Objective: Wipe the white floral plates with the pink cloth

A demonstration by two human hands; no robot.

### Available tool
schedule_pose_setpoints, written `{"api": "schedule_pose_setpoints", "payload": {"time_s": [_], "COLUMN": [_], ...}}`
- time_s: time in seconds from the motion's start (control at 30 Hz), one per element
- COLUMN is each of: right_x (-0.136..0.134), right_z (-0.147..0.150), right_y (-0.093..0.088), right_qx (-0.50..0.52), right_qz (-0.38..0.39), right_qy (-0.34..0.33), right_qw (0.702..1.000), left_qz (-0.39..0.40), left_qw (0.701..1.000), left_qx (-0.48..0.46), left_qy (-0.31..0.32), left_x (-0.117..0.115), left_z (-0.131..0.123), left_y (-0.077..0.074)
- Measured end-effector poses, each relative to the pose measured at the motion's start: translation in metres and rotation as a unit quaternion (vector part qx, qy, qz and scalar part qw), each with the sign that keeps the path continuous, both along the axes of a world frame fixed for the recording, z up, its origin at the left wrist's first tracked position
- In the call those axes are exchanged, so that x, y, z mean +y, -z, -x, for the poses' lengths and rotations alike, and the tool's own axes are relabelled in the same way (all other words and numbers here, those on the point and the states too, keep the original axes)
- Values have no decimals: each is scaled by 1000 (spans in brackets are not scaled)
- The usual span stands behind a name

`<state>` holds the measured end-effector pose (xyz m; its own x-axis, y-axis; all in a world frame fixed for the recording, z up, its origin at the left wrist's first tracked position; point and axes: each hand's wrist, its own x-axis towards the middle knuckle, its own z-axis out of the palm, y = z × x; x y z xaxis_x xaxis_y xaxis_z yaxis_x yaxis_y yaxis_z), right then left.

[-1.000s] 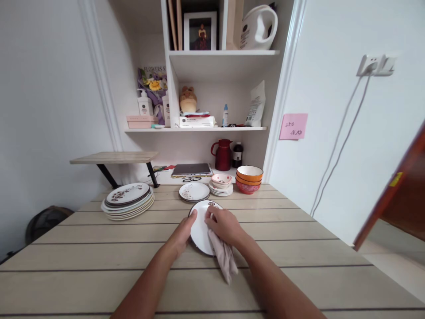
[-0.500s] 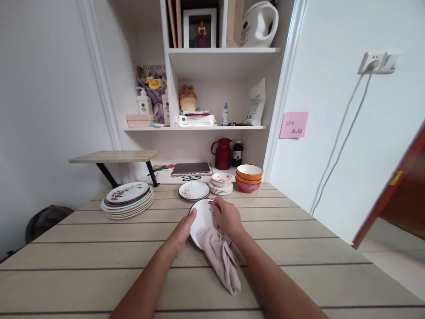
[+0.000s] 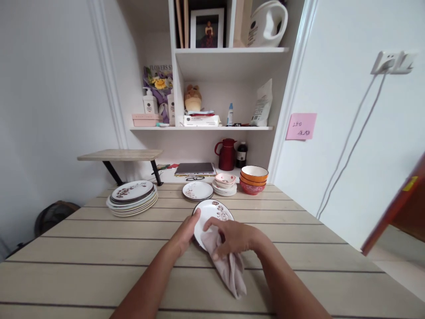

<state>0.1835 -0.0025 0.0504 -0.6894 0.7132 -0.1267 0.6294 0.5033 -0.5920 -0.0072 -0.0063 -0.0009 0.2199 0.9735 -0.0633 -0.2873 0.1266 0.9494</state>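
A small white plate (image 3: 212, 212) with a dark rim and a floral mark lies on the wooden table (image 3: 99, 257) in front of me. My left hand (image 3: 186, 232) grips the plate's left edge, thumb on the rim. My right hand (image 3: 235, 237) presses a beige-pink cloth (image 3: 229, 268) onto the plate's near part, fingers curled over the cloth. The cloth's loose end trails down onto the table toward me.
A stack of large floral plates (image 3: 132, 198) sits at the left. Behind are a small plate (image 3: 198, 191), a stack of saucers with a pink dish (image 3: 225, 184) and stacked orange and red bowls (image 3: 254, 179). A red jug (image 3: 227, 154) and shelves stand behind.
My right hand slid with the cloth from the plate's far side down to its near part. The view shifted slightly to the left. My left hand kept its hold on the plate's edge.
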Motion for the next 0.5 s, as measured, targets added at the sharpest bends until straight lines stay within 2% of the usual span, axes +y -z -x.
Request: {"api": "schedule_pose_setpoints", "payload": {"time_s": [0.1,0.23,0.37,0.5], "right_x": [4,11,22,32], "right_z": [5,21,25,15], "right_y": [9,17,20,24], "right_qx": [-17,78,163,135], "right_qz": [-42,-102,-173,-213], "right_qy": [19,68,231,379], "right_qw": [999,989,943,890], "left_qz": [10,22,21,18], "left_qw": [1000,1000,1000,999], "left_qx": [13,12,14,36], "left_qy": [-10,-7,1,-1], "left_x": [1,2,1,-1], "left_z": [0,0,-1,0], "left_y": [-1,-1,0,1]}}
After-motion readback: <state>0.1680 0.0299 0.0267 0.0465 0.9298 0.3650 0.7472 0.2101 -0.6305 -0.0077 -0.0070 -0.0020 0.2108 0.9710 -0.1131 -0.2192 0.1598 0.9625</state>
